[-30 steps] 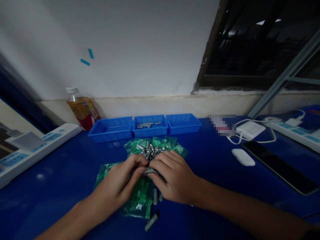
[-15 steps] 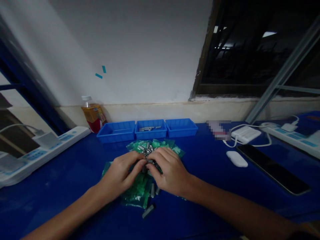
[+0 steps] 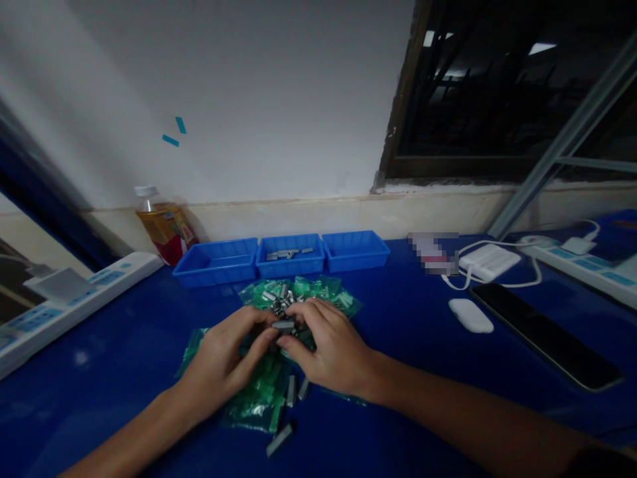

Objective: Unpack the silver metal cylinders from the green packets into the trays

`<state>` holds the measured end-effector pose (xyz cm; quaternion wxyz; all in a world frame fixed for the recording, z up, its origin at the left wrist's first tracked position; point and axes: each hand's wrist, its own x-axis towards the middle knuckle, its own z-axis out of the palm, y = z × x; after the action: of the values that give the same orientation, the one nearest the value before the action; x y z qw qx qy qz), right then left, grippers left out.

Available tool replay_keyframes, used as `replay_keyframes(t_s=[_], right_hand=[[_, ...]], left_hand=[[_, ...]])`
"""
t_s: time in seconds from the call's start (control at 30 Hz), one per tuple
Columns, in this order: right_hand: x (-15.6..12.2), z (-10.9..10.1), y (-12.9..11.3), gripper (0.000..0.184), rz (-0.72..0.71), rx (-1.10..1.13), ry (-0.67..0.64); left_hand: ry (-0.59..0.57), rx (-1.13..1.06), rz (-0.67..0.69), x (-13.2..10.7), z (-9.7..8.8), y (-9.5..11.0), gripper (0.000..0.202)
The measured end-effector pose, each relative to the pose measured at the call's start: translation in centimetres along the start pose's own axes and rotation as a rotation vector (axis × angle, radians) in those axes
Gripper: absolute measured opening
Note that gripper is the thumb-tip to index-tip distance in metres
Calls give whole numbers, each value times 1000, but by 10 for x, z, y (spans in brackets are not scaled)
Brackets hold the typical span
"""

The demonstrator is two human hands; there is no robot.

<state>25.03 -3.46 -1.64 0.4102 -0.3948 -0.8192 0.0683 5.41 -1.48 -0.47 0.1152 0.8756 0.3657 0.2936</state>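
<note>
My left hand [image 3: 223, 358] and my right hand [image 3: 328, 348] meet over a pile of small green plastic bags [image 3: 263, 392] on the blue table [image 3: 124, 352]. Both hands pinch a small grey metal piece [image 3: 283, 325] between their fingertips. Just beyond the fingers lies a heap of small metal pieces [image 3: 281, 299] on more green bags. A few loose grey pieces [image 3: 279, 440] lie on the table near my wrists.
Three blue trays [image 3: 219, 262] stand in a row at the back; the middle tray [image 3: 288, 255] holds a few metal pieces. A drink bottle [image 3: 162, 226] stands at the left. A phone [image 3: 547, 335], a white case [image 3: 470, 315], a charger and power strips lie at the sides.
The view has shifted slightly. Both hands stay together over the green bags, still working the small metal piece between the fingertips.
</note>
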Motion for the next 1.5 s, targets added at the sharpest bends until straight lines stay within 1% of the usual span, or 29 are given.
replay_keyframes(t_s=[0.13,0.2,0.27,0.33,0.43,0.53,0.6,0.73,0.83,0.9,1.0,1.13,1.23,1.3,1.37,1.43,1.5], right_hand=[[0,0,-1,9,-56,-77,-34],[1,1,-1,14,-70,-111,-40],[2,1,-1,18,-66,-127,-33],[3,2,-2,22,-68,-144,-28],[4,3,-3,24,-79,-160,-39],[6,3,-7,14,-62,-119,-16],[7,3,-9,15,-75,-118,2],[7,2,-10,11,-110,-195,-4],[6,1,-7,15,-81,-191,10],[6,1,-5,19,-65,-172,15],[6,2,-3,23,-64,-132,2],[5,1,-4,16,-61,-71,1],[8,-1,-5,14,-94,-147,-33],[16,-5,-2,15,-111,-226,-69],[34,-12,9,18,-97,-301,-112],[61,-19,28,20,-39,-396,-170],[95,-24,52,22,64,-524,-256]], left_hand=[[-73,-56,-64,0,0,-2,24],[-76,-73,-63,-1,0,-3,21],[-41,-67,-30,-3,0,-4,18],[-20,-51,26,-5,-1,-5,22],[-39,-33,70,-6,-4,-5,15],[-9,-22,32,-4,-8,-3,17],[7,-30,-16,-2,-9,-2,21],[-28,-58,-72,1,-9,2,28],[22,-61,-19,1,-8,2,20],[66,-38,51,1,-7,2,23],[70,4,110,0,-7,3,15],[69,11,54,1,-7,2,13],[36,-37,-10,3,-6,-2,17],[2,-62,-50,5,-5,-6,21],[-43,-30,-93,6,-7,-14,25],[-90,63,-123,6,-9,-24,32],[-139,171,-130,6,-12,-37,36]])
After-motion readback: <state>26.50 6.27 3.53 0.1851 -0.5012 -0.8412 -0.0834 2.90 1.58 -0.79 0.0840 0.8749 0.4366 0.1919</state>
